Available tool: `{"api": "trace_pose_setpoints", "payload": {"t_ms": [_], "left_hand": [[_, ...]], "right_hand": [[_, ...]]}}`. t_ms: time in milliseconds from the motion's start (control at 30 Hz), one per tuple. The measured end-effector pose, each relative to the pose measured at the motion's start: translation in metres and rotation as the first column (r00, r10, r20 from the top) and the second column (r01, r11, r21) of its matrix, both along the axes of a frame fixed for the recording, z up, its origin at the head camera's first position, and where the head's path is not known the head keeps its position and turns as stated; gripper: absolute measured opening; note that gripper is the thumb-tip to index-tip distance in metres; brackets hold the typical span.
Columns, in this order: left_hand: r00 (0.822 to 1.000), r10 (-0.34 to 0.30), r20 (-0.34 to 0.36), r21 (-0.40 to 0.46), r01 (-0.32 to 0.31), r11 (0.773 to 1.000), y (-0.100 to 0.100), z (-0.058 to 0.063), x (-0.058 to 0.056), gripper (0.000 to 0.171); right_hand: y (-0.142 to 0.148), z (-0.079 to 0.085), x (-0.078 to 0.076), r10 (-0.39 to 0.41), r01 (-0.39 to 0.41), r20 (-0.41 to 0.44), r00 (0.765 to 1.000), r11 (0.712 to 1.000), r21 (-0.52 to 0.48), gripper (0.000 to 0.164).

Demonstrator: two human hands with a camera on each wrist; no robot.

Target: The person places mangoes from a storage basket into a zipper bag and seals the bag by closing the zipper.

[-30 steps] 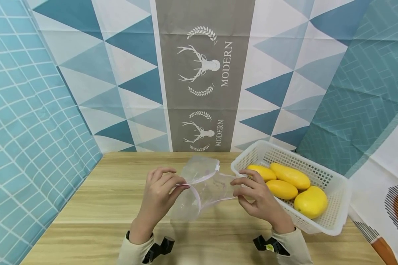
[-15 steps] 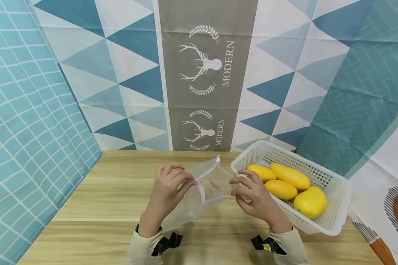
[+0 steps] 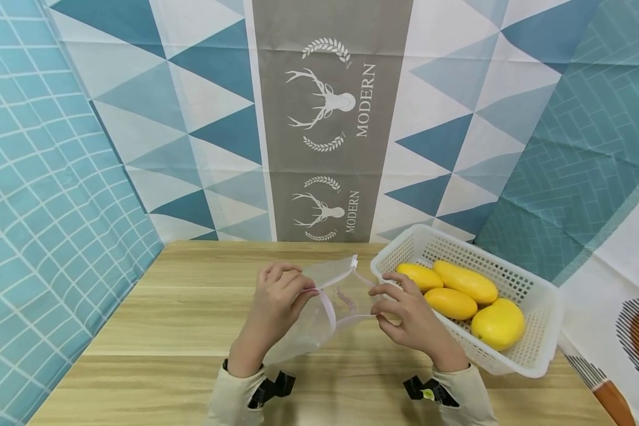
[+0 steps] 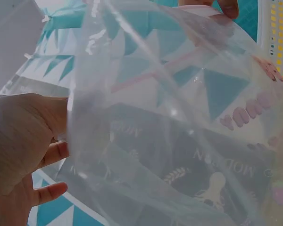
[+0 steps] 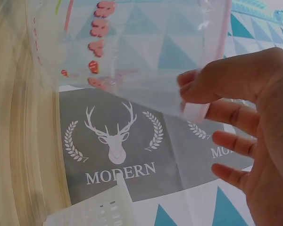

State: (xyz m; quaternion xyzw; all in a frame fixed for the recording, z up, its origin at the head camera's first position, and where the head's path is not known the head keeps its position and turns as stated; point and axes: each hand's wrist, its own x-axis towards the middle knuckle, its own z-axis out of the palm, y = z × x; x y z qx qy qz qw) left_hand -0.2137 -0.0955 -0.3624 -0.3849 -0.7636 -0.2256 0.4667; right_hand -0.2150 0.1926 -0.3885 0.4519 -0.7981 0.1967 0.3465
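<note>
A clear zip bag with a pinkish rim and a white slider is spread apart between both hands above the table. My left hand pinches the rim on its left side. On the opposite side, the thumb and index finger of my right hand pinch the edge, the other fingers loosely spread. Pink and red printed letters show on the bag in the right wrist view. Through the film of the bag in the left wrist view, the wall pattern is visible. The mouth of the bag gapes upward.
A white perforated plastic basket stands at the right, just beyond my right hand. Several yellow mangoes lie in it. The wooden table ends at a patterned cloth wall behind.
My left hand has moved right, toward the right hand, drawing the rim with it. The bag has tilted, its body swinging toward the lower left. The right hand stays nearly in place.
</note>
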Motion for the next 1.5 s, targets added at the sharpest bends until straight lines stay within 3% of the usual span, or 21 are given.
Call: {"api": "trace_pose_setpoints", "payload": {"t_ms": [333, 567, 667, 867, 1167, 1300, 1500], "left_hand": [[0.999, 0.001, 0.035, -0.014, 0.000, 1.000, 0.002, -0.001, 0.001, 0.015], [1.000, 0.001, 0.011, -0.016, -0.001, 1.000, 0.001, -0.002, 0.000, 0.013], [1.000, 0.002, 0.015, -0.014, -0.002, 1.000, 0.000, -0.002, 0.001, 0.013], [1.000, -0.004, 0.027, -0.001, 0.004, 1.000, -0.001, -0.001, 0.000, 0.016], [1.000, 0.006, 0.023, -0.015, -0.006, 1.000, 0.000, -0.002, 0.000, 0.014], [1.000, 0.005, 0.023, -0.013, -0.005, 1.000, 0.000, -0.002, 0.000, 0.015], [0.999, 0.005, 0.034, -0.004, -0.005, 1.000, -0.001, 0.000, 0.001, 0.016]], "right_hand": [[0.000, -0.004, 0.000, -0.035, 0.032, 0.069, 0.997, 0.999, 0.041, 0.018], [-0.001, -0.004, 0.000, -0.001, 0.000, 0.067, 0.998, 1.000, 0.012, 0.014], [-0.002, -0.002, 0.002, 0.010, -0.011, 0.072, 0.997, 1.000, 0.003, 0.006], [-0.003, 0.008, 0.008, 0.020, -0.020, 0.070, 0.997, 1.000, -0.008, 0.039], [0.003, 0.020, 0.018, 0.013, -0.010, 0.086, 0.996, 0.999, -0.040, 0.036], [0.009, 0.031, 0.022, -0.001, 0.002, 0.055, 0.998, 1.000, -0.020, 0.033], [0.016, 0.048, 0.026, -0.020, 0.023, -0.070, 0.997, 0.999, 0.036, 0.036]]}}
